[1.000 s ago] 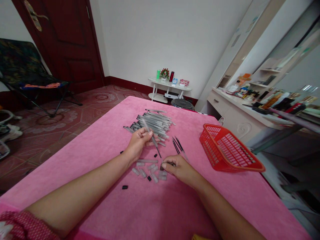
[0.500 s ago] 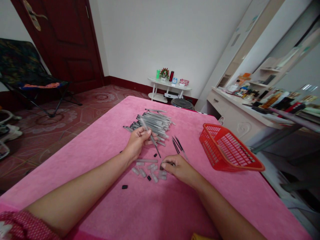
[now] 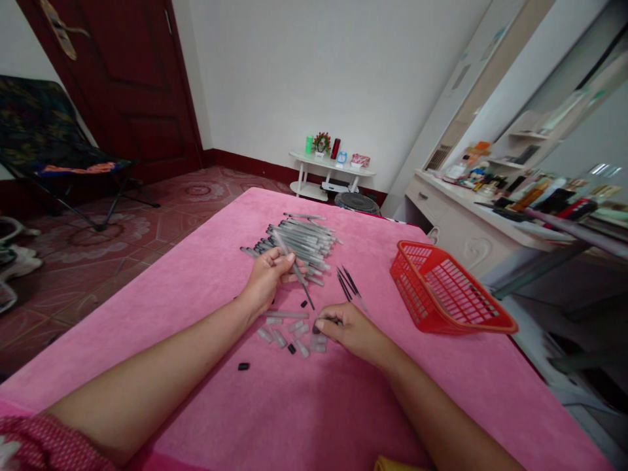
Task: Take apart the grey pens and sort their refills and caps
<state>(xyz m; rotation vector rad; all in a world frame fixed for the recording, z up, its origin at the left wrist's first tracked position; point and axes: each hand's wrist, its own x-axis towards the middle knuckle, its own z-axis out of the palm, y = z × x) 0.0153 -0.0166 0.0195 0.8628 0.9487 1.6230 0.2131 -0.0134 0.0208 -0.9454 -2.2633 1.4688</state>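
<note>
My left hand (image 3: 273,271) is closed on a slim translucent pen barrel (image 3: 297,269), held at a slant with a dark thin end pointing down to the right. My right hand (image 3: 343,327) has its thumb and fingers pinched together; what is between them, if anything, is hidden. Beside it lie several short clear pen caps (image 3: 279,338) and a loose clear tube (image 3: 286,314). Small black plugs (image 3: 244,366) are scattered about. Beyond my left hand spreads a pile of grey pens (image 3: 304,237). Dark thin refills (image 3: 348,282) rest past my right hand.
A pink cloth (image 3: 206,405) covers the table. On its right side stands a red plastic basket (image 3: 417,314). A crowded dressing table (image 3: 471,229) is further right, and a low white stand (image 3: 333,163) is at the wall. A folding chair (image 3: 73,163) is at left.
Both hands keep nearly the same pose and place. The whole view has shifted very slightly; nothing on the table has visibly moved.
</note>
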